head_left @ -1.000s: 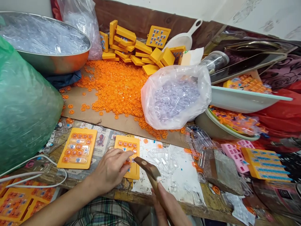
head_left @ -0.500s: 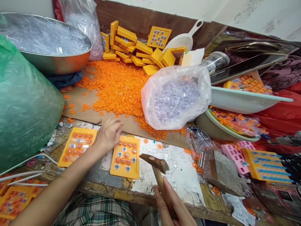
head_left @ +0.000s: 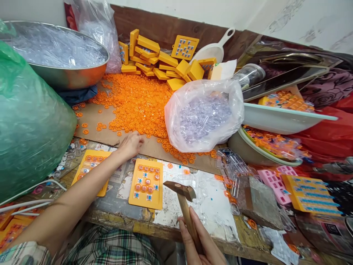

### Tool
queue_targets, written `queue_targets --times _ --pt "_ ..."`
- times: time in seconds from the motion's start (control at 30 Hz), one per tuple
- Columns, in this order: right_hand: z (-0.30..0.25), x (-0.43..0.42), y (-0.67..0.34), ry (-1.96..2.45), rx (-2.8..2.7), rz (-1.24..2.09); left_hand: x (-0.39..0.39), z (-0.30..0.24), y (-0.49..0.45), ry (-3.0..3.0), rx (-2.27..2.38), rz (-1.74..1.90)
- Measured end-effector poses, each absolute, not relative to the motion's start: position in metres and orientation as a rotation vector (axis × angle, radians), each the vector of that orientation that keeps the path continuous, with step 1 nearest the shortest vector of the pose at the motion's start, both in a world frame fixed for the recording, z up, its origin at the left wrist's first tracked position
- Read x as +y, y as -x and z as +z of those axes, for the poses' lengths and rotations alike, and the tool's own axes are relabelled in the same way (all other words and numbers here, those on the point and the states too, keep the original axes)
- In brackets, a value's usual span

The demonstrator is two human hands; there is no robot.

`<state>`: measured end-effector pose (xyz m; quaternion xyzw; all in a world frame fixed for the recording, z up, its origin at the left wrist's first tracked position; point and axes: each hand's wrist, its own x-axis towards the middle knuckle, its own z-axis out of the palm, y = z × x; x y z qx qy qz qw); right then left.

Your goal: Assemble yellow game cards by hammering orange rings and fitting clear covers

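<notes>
Yellow board (head_left: pixel 151 176) lies flat near the front edge of the tabletop (head_left: pixel 117 204), rows of orange set in it and several spots showing blue instead. Nearest of all, the right hand (head_left: pixel 199 243) is closed loosely round the handle of the hammer (head_left: pixel 182 189); the handle's end is lost in the grip and the wrist is cut off below. The hammer's head sits just beside the board in this view; whether they touch cannot be told. On the white paper (head_left: pixel 217 221) to the right, clear bits (head_left: pixel 184 179) barely show.

Left of the board, a second board (head_left: pixel 82 165) is partly covered by the left forearm (head_left: pixel 91 180). Beyond, the left hand (head_left: pixel 131 144) is half curled over the cardboard (head_left: pixel 91 119), beside the loose orange pieces (head_left: pixel 143 106); its fingertips are too hidden to tell whether they hold anything. The step in hand looks like picking out a piece, which would call for a fine pinch, with the hammer kept clear.

Farthest back, the stack (head_left: pixel 168 59) overlaps itself too much to count.
</notes>
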<state>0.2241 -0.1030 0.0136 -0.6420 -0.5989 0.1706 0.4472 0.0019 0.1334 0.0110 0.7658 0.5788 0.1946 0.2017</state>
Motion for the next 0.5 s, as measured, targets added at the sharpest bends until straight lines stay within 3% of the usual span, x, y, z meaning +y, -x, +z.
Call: queue_targets --times 0.27,0.5 --pt "0.005 -0.113 -0.22 1.518 -1.464 0.528 0.026 0.032 0.017 -2.065 1.252 0.709" --pt "0.009 -0.105 -0.199 1.331 -1.736 0.571 -0.028 0.01 0.021 -2.041 1.152 0.779"
